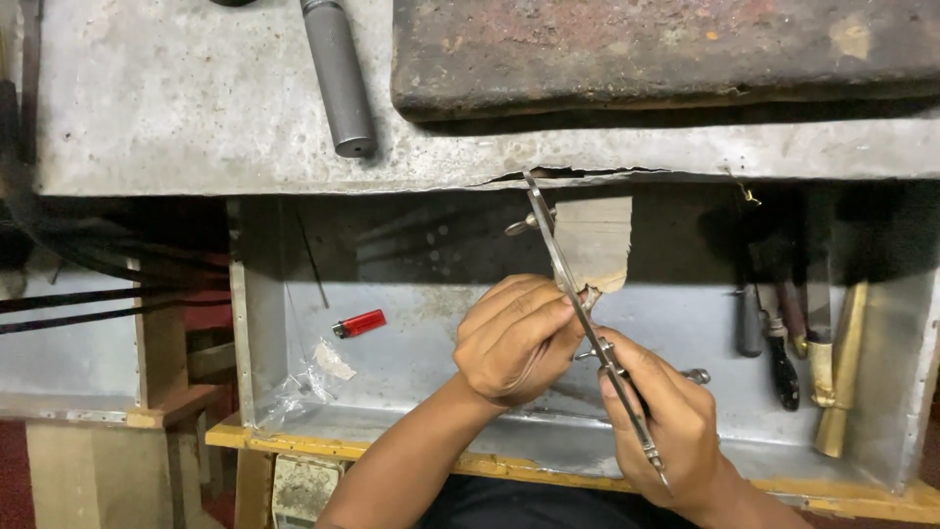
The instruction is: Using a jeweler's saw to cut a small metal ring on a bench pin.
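- Right hand [666,416] is closest to us, low down, closed around a thin metal saw frame [578,304]. The fingers wrap the lower part of the frame.
- Left hand [514,338] sits just beside the right hand, touching the frame. It is curled shut and pinches a tiny piece [590,294] against a wooden peg [597,245] that sticks out just above its fingertips.
- That tiny piece is too small to make out, and the left fingers hide most of it.
- The frame's top end runs up past the left hand to the cracked edge of the grey tabletop [196,118]. Its low end is partly hidden by the right hand.
- Both forearms come up from the bottom and are cut off there. The wrists bend in toward each other.
- Under the hands lies a metal tray [421,362]. A red lighter [358,323] rests far out past the left hand. Some tools [783,343] stand well beyond the right hand.
- A grey handle [338,73] lies far above the left hand.
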